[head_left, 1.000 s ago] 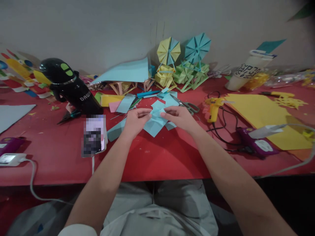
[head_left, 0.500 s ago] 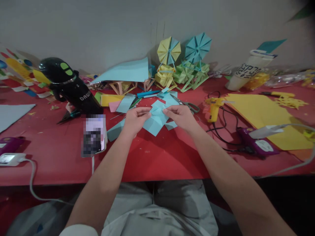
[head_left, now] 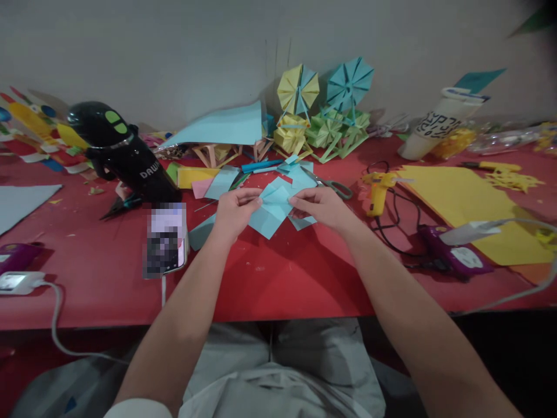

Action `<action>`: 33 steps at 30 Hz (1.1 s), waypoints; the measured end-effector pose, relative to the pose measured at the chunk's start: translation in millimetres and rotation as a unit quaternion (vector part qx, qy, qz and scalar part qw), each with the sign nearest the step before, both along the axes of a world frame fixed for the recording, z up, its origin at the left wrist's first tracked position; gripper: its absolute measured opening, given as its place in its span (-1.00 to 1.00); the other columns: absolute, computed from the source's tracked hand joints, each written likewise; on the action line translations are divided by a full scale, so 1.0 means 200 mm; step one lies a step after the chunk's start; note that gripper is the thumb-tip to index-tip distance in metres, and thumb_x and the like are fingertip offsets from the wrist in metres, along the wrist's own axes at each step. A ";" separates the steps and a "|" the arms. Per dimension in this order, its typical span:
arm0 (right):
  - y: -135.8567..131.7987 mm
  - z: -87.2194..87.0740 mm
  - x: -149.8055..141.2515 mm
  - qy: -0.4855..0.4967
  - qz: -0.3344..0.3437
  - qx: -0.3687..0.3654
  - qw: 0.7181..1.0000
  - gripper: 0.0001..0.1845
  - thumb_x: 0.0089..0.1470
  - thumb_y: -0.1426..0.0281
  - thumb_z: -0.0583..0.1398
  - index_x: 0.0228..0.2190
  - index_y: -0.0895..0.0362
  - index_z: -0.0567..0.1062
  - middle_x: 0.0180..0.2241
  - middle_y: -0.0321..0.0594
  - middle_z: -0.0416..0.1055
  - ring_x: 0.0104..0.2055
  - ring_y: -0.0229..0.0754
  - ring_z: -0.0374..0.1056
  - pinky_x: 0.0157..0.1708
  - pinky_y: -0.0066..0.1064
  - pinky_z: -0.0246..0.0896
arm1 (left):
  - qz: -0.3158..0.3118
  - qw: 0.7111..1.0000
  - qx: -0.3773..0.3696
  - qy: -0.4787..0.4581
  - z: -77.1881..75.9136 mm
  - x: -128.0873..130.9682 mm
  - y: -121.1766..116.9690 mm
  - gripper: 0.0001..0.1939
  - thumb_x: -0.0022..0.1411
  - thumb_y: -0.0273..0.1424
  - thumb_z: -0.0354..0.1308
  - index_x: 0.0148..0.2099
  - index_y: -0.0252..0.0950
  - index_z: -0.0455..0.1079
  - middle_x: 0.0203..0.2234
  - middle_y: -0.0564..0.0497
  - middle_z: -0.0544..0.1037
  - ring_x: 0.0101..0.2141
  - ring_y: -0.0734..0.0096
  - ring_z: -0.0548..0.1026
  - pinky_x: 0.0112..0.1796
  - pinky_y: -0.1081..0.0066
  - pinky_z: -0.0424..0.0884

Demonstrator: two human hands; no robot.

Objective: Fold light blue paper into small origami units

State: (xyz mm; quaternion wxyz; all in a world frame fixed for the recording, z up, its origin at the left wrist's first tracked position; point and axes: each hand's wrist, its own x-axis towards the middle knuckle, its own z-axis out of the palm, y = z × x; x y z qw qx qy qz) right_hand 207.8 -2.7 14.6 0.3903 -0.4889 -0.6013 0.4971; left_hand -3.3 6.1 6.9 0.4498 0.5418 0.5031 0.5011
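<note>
A creased light-blue sheet of paper is held between my hands above the red table, one corner pointing toward me. My left hand pinches its left edge between thumb and fingers. At the right corner, the thumb and fingertips of my right hand grip the paper. Other light-blue paper pieces lie just behind it, and one more blue piece is partly under my left wrist. Scissors rest beyond my right hand, their blades partly hidden by paper.
A phone and a black bottle stand at left. On the right are a yellow glue gun with its cord, a purple box, yellow paper sheets and a white cup. Folded paper models line the wall.
The blue paper has shifted slightly left and its folded middle looks flatter. My left hand has moved a little left with it; my right fingers have slid to its edge.
</note>
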 end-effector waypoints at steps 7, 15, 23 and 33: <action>0.02 -0.03 0.02 -0.063 0.019 0.044 0.997 -0.57 -0.01 0.02 0.28 -0.52 0.16 0.46 -0.55 -0.21 0.45 -0.51 -0.30 0.31 -0.48 -0.43 0.24 | -0.005 1.000 -0.003 0.002 -0.01 -0.01 0.01 -0.72 -0.07 -0.37 0.36 -0.22 -0.31 0.60 -0.34 -0.09 0.64 -0.24 0.21 0.58 -0.11 0.21 0.49; 0.03 -0.04 0.01 -0.067 0.018 0.071 0.995 -0.61 0.06 0.07 0.23 -0.51 0.14 0.39 -0.57 -0.26 0.38 -0.52 -0.31 0.25 -0.49 -0.42 0.17 | 0.010 1.000 -0.003 -0.008 0.00 0.00 0.01 -0.71 -0.08 -0.39 0.35 -0.22 -0.32 0.60 -0.35 -0.09 0.65 -0.23 0.23 0.58 -0.10 0.22 0.49; 0.02 -0.03 0.01 -0.076 0.038 0.064 0.994 -0.66 0.09 0.13 0.21 -0.52 0.13 0.37 -0.55 -0.25 0.38 -0.50 -0.28 0.27 -0.47 -0.40 0.18 | 0.010 1.000 -0.003 -0.006 -0.01 -0.01 0.02 -0.73 -0.08 -0.39 0.35 -0.23 -0.30 0.60 -0.35 -0.08 0.65 -0.24 0.24 0.58 -0.09 0.21 0.48; 0.01 -0.03 0.00 -0.115 -0.001 0.152 0.982 -0.59 0.12 0.07 0.16 -0.57 0.11 0.32 -0.57 -0.26 0.34 -0.49 -0.27 0.22 -0.44 -0.38 0.14 | 0.017 1.000 0.003 -0.004 -0.01 0.00 0.01 -0.73 -0.07 -0.40 0.35 -0.23 -0.31 0.60 -0.35 -0.09 0.65 -0.23 0.21 0.59 -0.10 0.21 0.49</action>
